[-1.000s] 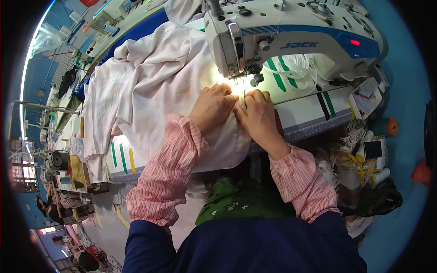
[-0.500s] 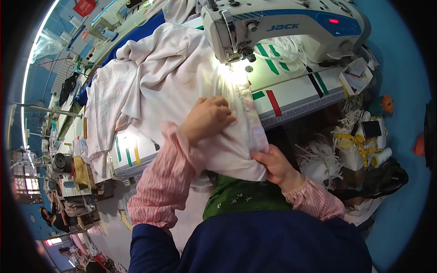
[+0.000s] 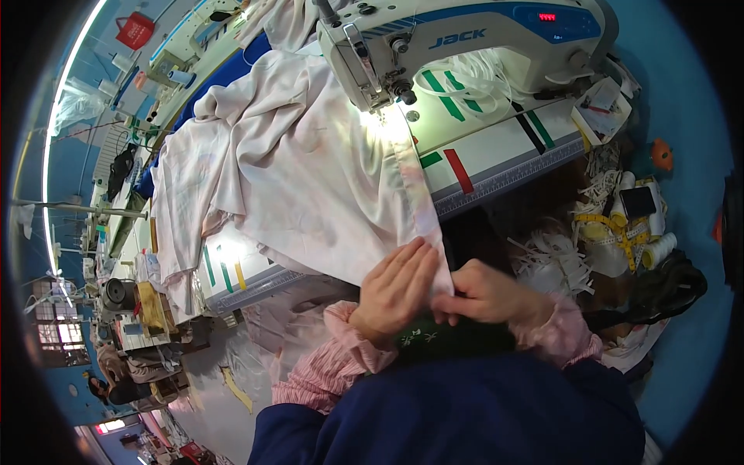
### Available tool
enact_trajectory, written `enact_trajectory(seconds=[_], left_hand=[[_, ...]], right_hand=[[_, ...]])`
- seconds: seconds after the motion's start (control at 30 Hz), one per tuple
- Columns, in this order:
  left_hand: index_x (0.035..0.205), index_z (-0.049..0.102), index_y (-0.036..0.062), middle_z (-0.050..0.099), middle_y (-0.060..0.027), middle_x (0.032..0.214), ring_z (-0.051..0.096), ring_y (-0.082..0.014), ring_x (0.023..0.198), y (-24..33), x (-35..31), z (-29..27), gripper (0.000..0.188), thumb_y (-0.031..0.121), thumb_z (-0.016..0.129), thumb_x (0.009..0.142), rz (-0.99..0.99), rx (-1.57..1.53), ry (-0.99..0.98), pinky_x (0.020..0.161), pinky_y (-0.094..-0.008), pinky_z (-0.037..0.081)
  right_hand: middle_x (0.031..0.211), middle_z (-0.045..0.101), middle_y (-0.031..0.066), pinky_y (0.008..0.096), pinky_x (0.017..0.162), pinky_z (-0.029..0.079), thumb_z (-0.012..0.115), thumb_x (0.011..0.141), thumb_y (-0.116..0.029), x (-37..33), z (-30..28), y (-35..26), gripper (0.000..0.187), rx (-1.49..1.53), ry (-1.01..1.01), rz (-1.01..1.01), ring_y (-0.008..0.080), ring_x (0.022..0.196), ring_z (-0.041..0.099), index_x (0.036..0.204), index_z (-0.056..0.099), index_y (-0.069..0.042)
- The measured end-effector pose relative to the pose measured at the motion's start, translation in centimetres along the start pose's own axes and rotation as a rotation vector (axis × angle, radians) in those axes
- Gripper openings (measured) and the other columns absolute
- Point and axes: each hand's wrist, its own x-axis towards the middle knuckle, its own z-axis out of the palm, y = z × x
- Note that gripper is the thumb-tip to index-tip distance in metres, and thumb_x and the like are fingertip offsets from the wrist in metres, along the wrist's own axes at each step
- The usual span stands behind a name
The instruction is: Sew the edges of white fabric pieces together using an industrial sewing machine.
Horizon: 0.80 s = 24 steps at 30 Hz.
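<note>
A pale garment with faint pink and yellow tints (image 3: 302,155) spreads over the sewing machine table and falls past its front edge. Its right side forms a straight folded strip (image 3: 415,182) running up to the lit needle area of the sewing machine (image 3: 384,101). My left hand (image 3: 395,291) lies on the near end of the cloth, fingers stretched out side by side; its thumb is hidden. Close beside it on the right, my right hand (image 3: 484,291) is closed on the garment's near corner, thumb and fingers pinched together, slightly blurred.
A ruler strip (image 3: 511,177) lines the table's front edge. Right of the table are white fabric scraps (image 3: 554,260), thread spools (image 3: 659,252), a yellow tape measure (image 3: 620,236) and a dark phone (image 3: 638,202). A small open box (image 3: 603,112) sits at the table's right end.
My left hand has slid from mid-cloth toward me and right, its curled fingers now straightened. The right hand stays at the near corner, and the cloth lies straighter along its right edge.
</note>
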Motion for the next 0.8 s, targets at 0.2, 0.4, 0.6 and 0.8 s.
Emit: enact_trajectory(seconds=[0.2,0.4,0.6,0.8], left_hand=[[0.110,0.061,-0.0125,0.066,-0.0250,0.109,0.067,-0.0394,0.102,-1.0,0.8,-2.3,0.041,-0.003,0.060,0.070,-0.190,-0.184,0.231,0.088,-0.0422,0.055],[0.113,0.058,-0.0108,0.063,-0.0236,0.113,0.061,-0.0365,0.113,-0.9,-0.2,0.5,0.042,0.006,0.058,0.075,0.064,-0.177,-0.194,0.096,-0.0407,0.051],[0.110,0.060,-0.0107,0.065,-0.0226,0.110,0.063,-0.0369,0.110,-1.5,-1.5,0.5,0.042,0.008,0.059,0.073,0.085,-0.183,-0.096,0.093,-0.0408,0.053],[0.109,0.061,-0.0095,0.066,-0.0207,0.108,0.065,-0.0349,0.107,-1.2,-0.7,0.4,0.039,0.009,0.060,0.075,0.243,-0.172,-0.099,0.091,-0.0395,0.054]], right_hand=[[0.110,0.059,0.0181,0.0410,0.078,0.051,0.073,0.081,-0.026,10.9,-1.5,6.4,0.041,-1.103,0.475,-0.322,0.0355,0.095,0.061,0.113,0.059,-0.006],[0.107,0.062,0.0152,0.0375,0.079,0.053,0.069,0.083,-0.020,6.4,3.4,16.7,0.031,-1.115,0.029,-0.023,0.0339,0.095,0.063,0.109,0.063,-0.006],[0.103,0.066,0.0123,0.0341,0.079,0.055,0.065,0.084,-0.013,2.3,-0.1,9.7,0.022,-0.896,0.160,-0.004,0.0323,0.095,0.065,0.105,0.068,-0.006],[0.088,0.065,0.0031,0.0317,0.064,0.053,0.063,0.073,-0.005,3.7,-2.7,3.3,0.013,-1.105,0.570,-0.606,0.0214,0.081,0.063,0.085,0.064,-0.005]])
